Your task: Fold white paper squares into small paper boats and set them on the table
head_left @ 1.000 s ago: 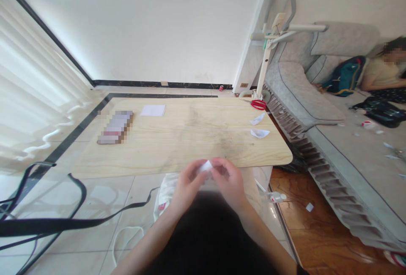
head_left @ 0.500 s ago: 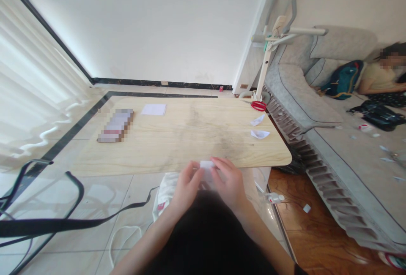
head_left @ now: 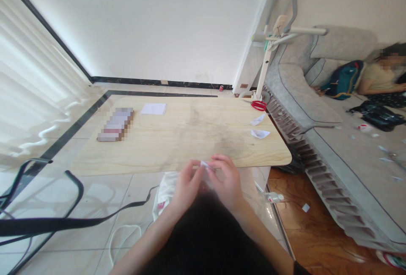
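My left hand (head_left: 186, 187) and my right hand (head_left: 226, 182) are together just below the near edge of the pale wooden table (head_left: 177, 140). Both pinch a small folded piece of white paper (head_left: 204, 165) between fingertips and thumbs. Most of the paper is hidden by my fingers. Dark hair at the bottom of the head view covers my wrists. Two folded white paper shapes (head_left: 259, 133) (head_left: 257, 120) lie on the table's right end, with red scissors (head_left: 259, 105) behind them.
A white paper sheet (head_left: 154, 109) and a blurred flat object (head_left: 115, 124) lie at the table's far left. A grey sofa (head_left: 320, 110) runs along the right, with a person (head_left: 380, 76) seated and a backpack (head_left: 345, 76). Black straps (head_left: 63, 220) cross the tiled floor. A white bag (head_left: 165, 190) sits under my hands.
My fingers have closed in over the paper, so less of it shows. The hands stay in nearly the same place.
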The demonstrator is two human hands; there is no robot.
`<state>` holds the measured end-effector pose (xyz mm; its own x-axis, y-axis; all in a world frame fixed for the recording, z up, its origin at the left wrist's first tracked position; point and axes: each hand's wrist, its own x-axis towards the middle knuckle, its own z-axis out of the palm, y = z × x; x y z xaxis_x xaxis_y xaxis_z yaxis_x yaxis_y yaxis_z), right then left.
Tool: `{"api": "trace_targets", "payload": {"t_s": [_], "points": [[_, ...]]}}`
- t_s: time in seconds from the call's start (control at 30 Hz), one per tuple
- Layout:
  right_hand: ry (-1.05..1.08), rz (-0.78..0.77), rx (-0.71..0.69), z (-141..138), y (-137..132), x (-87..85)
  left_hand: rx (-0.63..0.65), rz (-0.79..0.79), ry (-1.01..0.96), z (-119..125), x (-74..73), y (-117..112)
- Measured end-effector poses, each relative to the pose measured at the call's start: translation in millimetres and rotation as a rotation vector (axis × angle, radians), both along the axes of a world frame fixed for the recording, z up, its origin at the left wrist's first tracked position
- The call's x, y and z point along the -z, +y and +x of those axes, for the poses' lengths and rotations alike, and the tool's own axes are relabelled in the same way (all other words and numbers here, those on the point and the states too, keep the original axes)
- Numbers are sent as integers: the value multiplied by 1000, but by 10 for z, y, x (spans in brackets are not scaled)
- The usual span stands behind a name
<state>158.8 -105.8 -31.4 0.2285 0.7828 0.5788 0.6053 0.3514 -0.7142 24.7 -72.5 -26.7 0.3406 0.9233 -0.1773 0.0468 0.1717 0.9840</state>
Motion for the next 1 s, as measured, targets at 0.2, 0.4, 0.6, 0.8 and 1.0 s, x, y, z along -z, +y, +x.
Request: {"api": "trace_targets", "payload": {"t_s": [0.2, 0.4, 0.6, 0.8, 1.0], "points": [[46, -35, -25, -4, -11, 13, 35, 133, 89, -40, -36, 27], [4, -30, 15, 2, -30, 17, 97, 215, 244, -109, -105, 42], [35, -48, -20, -8, -28, -14, 123, 201, 228, -114, -76, 36], [71, -71, -38, -2, -31, -20, 136, 208, 206, -127, -101, 18], [76, -78, -35, -2, -30, -6, 135, 110, 134, -121, -88, 13]]}}
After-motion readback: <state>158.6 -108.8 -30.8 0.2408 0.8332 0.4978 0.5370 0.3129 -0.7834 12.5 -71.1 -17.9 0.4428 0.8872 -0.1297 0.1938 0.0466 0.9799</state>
